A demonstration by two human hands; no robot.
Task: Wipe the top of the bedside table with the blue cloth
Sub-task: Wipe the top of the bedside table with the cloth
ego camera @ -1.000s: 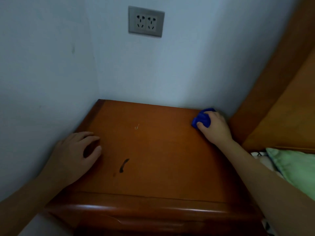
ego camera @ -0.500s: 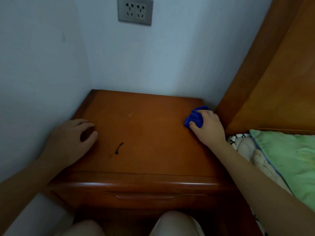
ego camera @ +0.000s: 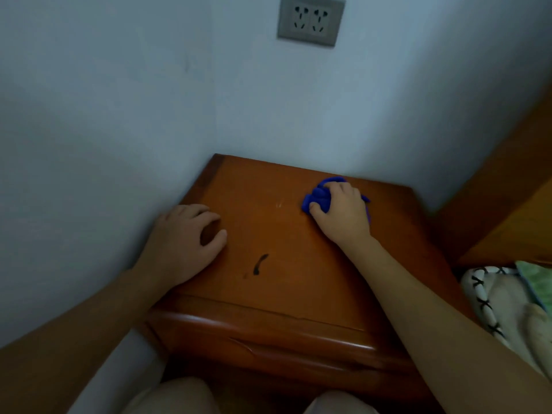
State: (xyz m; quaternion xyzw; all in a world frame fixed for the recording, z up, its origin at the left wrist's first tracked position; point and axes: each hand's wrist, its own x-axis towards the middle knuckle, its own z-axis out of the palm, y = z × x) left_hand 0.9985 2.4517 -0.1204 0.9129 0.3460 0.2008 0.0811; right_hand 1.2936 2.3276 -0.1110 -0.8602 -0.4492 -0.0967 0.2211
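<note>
The bedside table (ego camera: 292, 282) is reddish-brown wood with a dark smudge (ego camera: 260, 264) near its front and a small pale scratch (ego camera: 280, 204) near the middle. My right hand (ego camera: 343, 213) grips a bunched blue cloth (ego camera: 318, 195) and presses it onto the top near the back, right of centre. Most of the cloth is hidden under my fingers. My left hand (ego camera: 185, 240) rests on the left edge of the top with loosely curled fingers and holds nothing.
White walls close the table in at the left and back, with a grey double socket (ego camera: 311, 20) high on the back wall. A wooden headboard (ego camera: 507, 186) stands at the right, and bedding with a green pillow (ego camera: 534, 279) lies below it. My knees show at the bottom.
My right hand has slid the cloth leftwards, away from the back right corner toward the middle of the top. The view has swung so the table sits further right. My left hand stays put.
</note>
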